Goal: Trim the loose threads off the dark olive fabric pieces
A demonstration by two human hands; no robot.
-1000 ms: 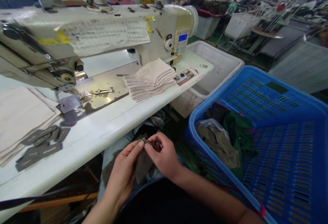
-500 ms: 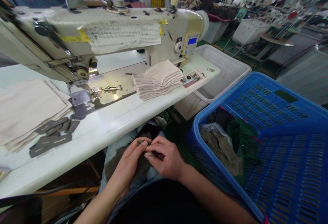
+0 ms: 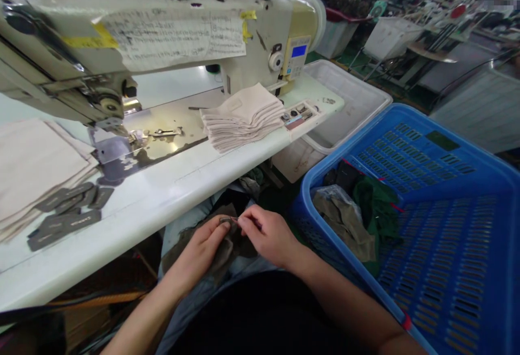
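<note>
Over my lap, my left hand (image 3: 205, 242) is closed on a dark olive-brown cloth (image 3: 221, 265), thumb pressed on a small folded edge of it. My right hand (image 3: 268, 233) is closed in a pinch just to the right of that edge. A thin line, like a thread or a slim tool tip, spans the small gap between the two hands; its kind is unclear. The right palm's contents are hidden. Beyond my hands, a sewing machine (image 3: 162, 46) stands on a white table (image 3: 179, 187), with a stack of folded cream fabric pieces (image 3: 244, 119) beside its bed.
Flat cream fabric (image 3: 36, 165) and several dark grey labels (image 3: 65, 225) lie at the table's left. A blue basket (image 3: 439, 192) holding green and brown cloth (image 3: 345, 225) stands close on my right. Behind it is a white bin (image 3: 345, 84).
My right hand has drawn slightly right and up, and its fingertips are now a little apart from my left hand's. A dark, purplish object seen in the right hand is now hidden. The view has shifted.
</note>
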